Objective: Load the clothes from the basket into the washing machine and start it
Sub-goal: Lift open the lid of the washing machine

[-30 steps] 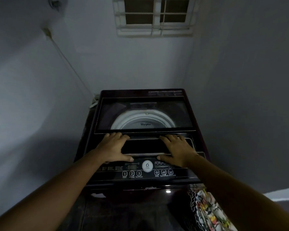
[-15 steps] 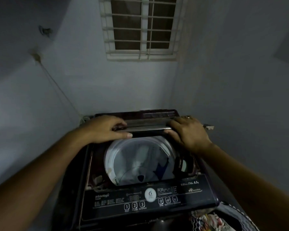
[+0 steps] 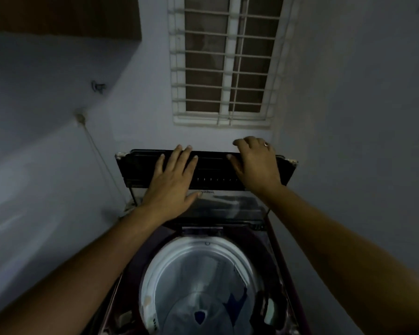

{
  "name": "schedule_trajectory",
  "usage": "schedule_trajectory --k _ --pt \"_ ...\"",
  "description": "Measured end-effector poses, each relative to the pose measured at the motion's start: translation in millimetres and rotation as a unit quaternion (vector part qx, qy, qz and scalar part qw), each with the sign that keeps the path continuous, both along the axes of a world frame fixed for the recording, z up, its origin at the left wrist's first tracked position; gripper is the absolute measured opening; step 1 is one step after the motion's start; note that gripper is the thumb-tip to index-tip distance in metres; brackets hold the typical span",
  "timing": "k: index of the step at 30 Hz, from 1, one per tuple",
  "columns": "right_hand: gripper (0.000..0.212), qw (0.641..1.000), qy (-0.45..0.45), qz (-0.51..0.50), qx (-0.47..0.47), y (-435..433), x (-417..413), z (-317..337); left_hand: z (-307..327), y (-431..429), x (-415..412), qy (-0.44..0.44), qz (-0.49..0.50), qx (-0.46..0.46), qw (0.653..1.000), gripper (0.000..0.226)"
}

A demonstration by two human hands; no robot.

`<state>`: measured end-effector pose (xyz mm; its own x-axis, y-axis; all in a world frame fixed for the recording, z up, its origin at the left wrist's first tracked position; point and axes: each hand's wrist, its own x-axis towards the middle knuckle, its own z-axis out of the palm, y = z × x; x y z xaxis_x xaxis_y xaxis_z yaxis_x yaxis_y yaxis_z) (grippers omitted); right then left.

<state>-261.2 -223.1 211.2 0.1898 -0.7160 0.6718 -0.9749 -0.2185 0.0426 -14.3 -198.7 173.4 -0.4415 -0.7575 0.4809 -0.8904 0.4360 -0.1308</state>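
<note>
Under the window (image 3: 224, 61), the lid (image 3: 140, 170) stands folded upright; left hand (image 3: 172, 180) presses it flat-fingered, right hand (image 3: 257, 165) curls over its top edge. Below, the drum (image 3: 203, 274) mouth lies uncovered, blue cloth (image 3: 235, 303) inside.

A single head-worn camera looks forward and down from close above the washer (image 3: 140, 262), facing the window (image 3: 230, 61) wall; edges seem wide-angle bent.

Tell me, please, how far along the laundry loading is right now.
Done: the lid is raised, baring the drum. In hand: left hand lies flat on the lid, right hand grips its top edge. Left: loading from the basket, out of view, closing and starting.
</note>
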Motion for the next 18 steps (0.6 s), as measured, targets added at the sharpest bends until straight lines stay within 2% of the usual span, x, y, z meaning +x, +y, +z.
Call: schedule_trajectory --k 4,10,18 --pt "0.048 0.995 0.059 0.063 -0.043 -1.0 -2.0 -17.5 3.1 -38.8 -12.5 -0.003 0.048 0.009 0.999 0.093" --pt "0.073 0.989 0.102 0.022 0.101 -39.9 -26.7 -51.1 0.5 -88.4 -24.0 -0.011 0.105 0.010 0.994 0.093" --pt "0.079 0.967 0.129 0.044 0.216 -96.4 -45.3 -58.5 11.7 -153.0 -28.9 -0.032 0.114 0.076 0.990 0.093"
